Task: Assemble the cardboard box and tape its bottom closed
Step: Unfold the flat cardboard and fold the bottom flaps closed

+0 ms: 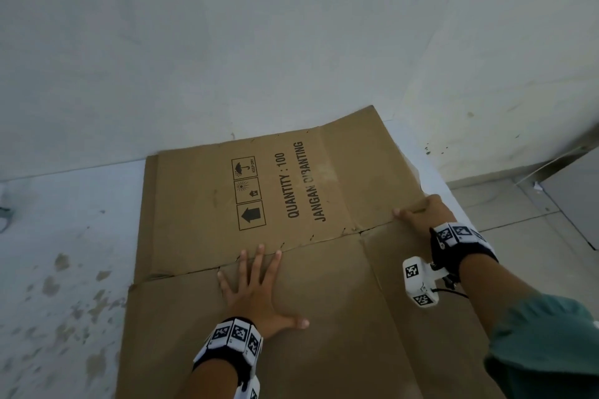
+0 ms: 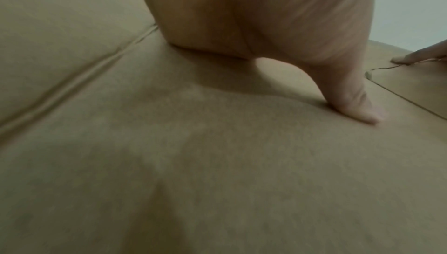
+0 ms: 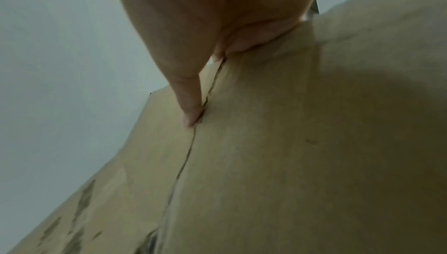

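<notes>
Still flat: the cardboard box [image 1: 291,236] lies collapsed on the pale table [image 1: 71,210], printed panel up; I judge it light, stiff across panels, weak along the torn crease, so best taken by a free flap edge. My left hand [image 1: 256,295] presses it with fingers spread and straight, holding nothing. My right hand [image 1: 421,214] curls over the right edge at the slit, thumb on top.

Black wristbands [image 1: 460,249] carry white checkered marker blocks; right sleeve [image 1: 544,347] is teal.
</notes>
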